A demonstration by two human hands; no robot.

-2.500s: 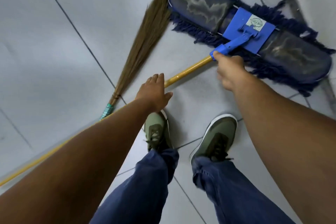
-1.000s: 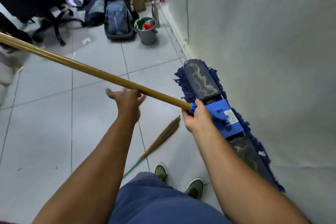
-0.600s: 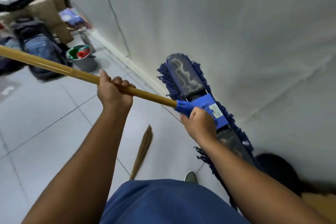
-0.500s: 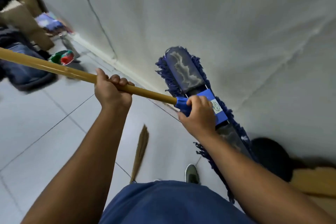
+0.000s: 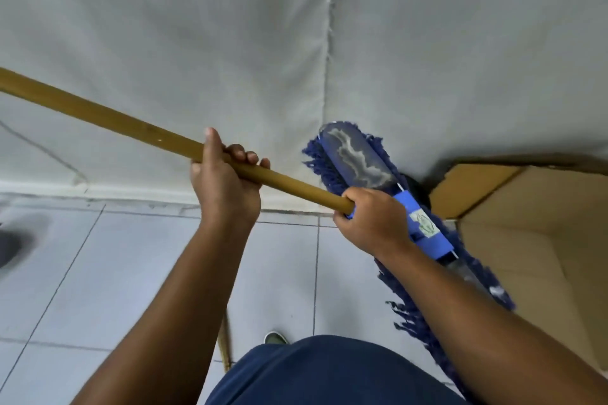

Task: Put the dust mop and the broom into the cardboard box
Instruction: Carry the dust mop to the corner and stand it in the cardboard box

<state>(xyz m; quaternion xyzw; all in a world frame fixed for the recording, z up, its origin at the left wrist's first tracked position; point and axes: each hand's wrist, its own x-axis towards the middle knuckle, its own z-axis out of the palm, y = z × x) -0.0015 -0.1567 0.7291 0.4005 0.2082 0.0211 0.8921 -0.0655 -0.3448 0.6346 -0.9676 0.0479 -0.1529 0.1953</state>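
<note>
The dust mop (image 5: 357,159) has a blue fringed head and a long wooden handle. It is lifted off the floor, head tilted, at the left edge of the open cardboard box (image 5: 539,240). My left hand (image 5: 223,184) grips the wooden handle mid-shaft. My right hand (image 5: 371,220) grips the handle's lower end at the blue bracket. The handle runs up and left out of frame. The broom (image 5: 225,342) lies on the floor by my legs; only a short brown stretch shows between my left arm and my body.
A white wall (image 5: 296,43) stands straight ahead, close behind the mop head and the box. Grey floor tiles (image 5: 115,273) spread to the left. A blurred dark object (image 5: 13,240) sits at the far left edge. My shoe (image 5: 274,337) shows below.
I lifted the mop from the floor, my left hand closed on the handle, and I turned right. The cardboard box has come into view beside the mop head. The broom stays on the floor.
</note>
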